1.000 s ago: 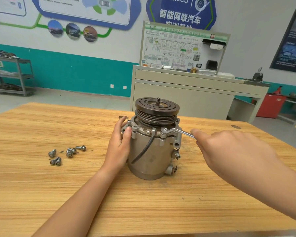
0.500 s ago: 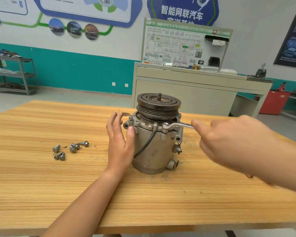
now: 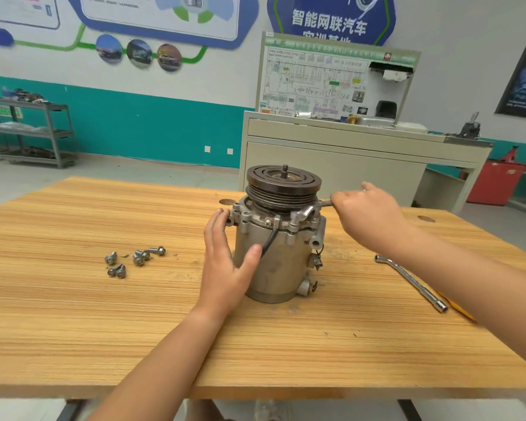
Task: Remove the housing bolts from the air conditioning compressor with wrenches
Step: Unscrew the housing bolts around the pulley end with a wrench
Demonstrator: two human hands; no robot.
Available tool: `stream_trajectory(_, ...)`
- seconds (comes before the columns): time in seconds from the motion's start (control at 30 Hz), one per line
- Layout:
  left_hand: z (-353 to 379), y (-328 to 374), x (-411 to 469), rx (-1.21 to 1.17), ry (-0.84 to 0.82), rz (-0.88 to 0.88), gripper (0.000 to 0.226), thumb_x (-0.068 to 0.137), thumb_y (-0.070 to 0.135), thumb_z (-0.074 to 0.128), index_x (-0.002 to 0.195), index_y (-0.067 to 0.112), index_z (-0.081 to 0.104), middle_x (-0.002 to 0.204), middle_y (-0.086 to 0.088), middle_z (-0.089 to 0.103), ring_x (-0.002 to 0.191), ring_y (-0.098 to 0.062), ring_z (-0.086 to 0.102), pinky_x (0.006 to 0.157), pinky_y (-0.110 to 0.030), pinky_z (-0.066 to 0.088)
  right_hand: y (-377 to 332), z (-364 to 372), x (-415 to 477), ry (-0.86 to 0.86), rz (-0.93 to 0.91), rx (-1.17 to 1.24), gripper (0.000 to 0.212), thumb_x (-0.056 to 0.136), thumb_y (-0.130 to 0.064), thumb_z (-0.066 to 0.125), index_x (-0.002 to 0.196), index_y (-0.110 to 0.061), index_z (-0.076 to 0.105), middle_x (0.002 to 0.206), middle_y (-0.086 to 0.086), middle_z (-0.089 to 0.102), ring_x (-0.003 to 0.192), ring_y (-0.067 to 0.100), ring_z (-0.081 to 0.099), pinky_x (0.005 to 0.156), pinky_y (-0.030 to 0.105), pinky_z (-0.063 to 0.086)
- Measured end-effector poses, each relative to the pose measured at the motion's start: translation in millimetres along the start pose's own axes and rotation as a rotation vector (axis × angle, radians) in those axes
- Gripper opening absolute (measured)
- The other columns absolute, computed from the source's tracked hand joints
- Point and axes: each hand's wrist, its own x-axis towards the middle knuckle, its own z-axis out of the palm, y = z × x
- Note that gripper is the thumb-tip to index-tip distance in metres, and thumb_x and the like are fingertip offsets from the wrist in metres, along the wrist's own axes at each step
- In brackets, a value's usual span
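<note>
The grey air conditioning compressor [image 3: 275, 259] stands upright on the wooden table [image 3: 73, 314], its dark pulley on top. My left hand [image 3: 225, 262] rests flat against the housing's left side, thumb on the front, fingers reaching up to the flange. A bent wrench [image 3: 308, 210] sits on a bolt on the flange's right front. My right hand [image 3: 368, 214] grips its handle to the right of the pulley. Several removed bolts [image 3: 134, 259] lie loose on the table to the left.
A second L-shaped socket wrench [image 3: 410, 281] lies on the table to the right, with a yellow object [image 3: 459, 308] beside its near end. Behind the table stand a beige training bench [image 3: 346, 159], a red bin [image 3: 492, 183] and a metal shelf rack [image 3: 28, 132].
My right hand has swung the wrench handle away from me, toward the far right of the pulley. The left hand slid lower on the housing. The camera view shifted, showing the second wrench.
</note>
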Motion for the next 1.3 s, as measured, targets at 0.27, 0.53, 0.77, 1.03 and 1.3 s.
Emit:
stream_trajectory(0.27, 0, 0, 0, 0.059, -0.033, 0.020, 0.084, 0.072, 0.068, 0.044, 0.142, 0.031, 0.015, 0.155, 0.002, 0.016, 0.136, 0.001, 0.016, 0.112, -0.031, 0.019, 3, -35, -62, 0.204, -0.041, 0.334, 0.039, 0.093, -0.020, 0.041, 0.132, -0.010, 0.043, 0.069, 0.007, 0.062, 0.052, 0.031, 0.056, 0.045, 0.033, 0.043)
stream_trajectory(0.53, -2, 9, 0, 0.386, 0.209, 0.320, 0.045, 0.078, 0.044, 0.053, 0.084, 0.000, 0.061, 0.090, -0.015, 0.058, 0.085, -0.023, 0.053, 0.075, -0.037, 0.038, -9, -50, -75, -0.066, -0.017, 0.199, 0.053, 0.098, -0.025, 0.028, 0.143, -0.036, 0.003, 0.076, -0.004, 0.055, 0.071, 0.021, 0.052, 0.058, 0.030, 0.042)
stream_trajectory(0.77, 2, 7, -3, 0.408, 0.096, 0.495, 0.041, 0.091, 0.024, 0.045, 0.054, 0.008, 0.047, 0.050, -0.002, 0.042, 0.043, -0.019, 0.038, 0.054, -0.026, 0.023, -32, -86, -59, -0.122, 0.038, 0.042, 0.055, 0.087, -0.005, 0.035, 0.137, -0.026, 0.030, 0.063, 0.001, 0.034, 0.066, 0.027, 0.048, 0.042, 0.025, 0.037)
stream_trajectory(1.03, 0, 9, -1, 0.295, 0.077, 0.478, 0.041, 0.089, 0.025, 0.048, 0.050, 0.012, 0.043, 0.050, 0.007, 0.031, 0.042, -0.009, 0.027, 0.041, -0.021, 0.020, -32, -88, -62, -0.180, -0.004, -0.108, 0.057, 0.086, -0.004, 0.037, 0.138, -0.025, 0.026, 0.058, -0.005, 0.028, 0.045, 0.015, 0.024, 0.037, 0.022, 0.023)
stream_trajectory(1.3, -3, 14, -3, 0.207, 0.046, 0.431, 0.035, 0.088, 0.027, 0.049, 0.058, 0.024, 0.031, 0.052, 0.011, 0.026, 0.043, -0.008, 0.023, 0.039, -0.025, 0.019, -24, -87, -61, -0.187, 0.048, -0.046, 0.049, 0.091, -0.013, 0.035, 0.134, -0.034, 0.030, 0.059, -0.006, 0.026, 0.059, 0.024, 0.034, 0.058, 0.035, 0.052)
